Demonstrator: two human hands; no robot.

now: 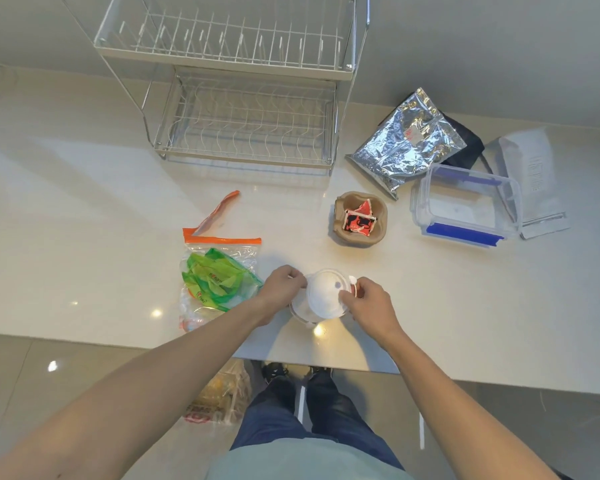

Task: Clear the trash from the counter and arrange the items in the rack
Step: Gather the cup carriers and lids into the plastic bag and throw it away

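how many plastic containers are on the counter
2. A round white container sits near the front edge, held by the left hand and right hand. A clear box with blue clips sits to the right, beside the silver foil bag.

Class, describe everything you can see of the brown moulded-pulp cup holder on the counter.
The brown moulded-pulp cup holder looks like rough pressed cardboard with rounded corners and a deep well. It sits upright on the pale counter, in front of the wire rack's right end and left of the clear lidded box. Red-and-black sauce sachets stand tilted inside it. Neither hand touches it.
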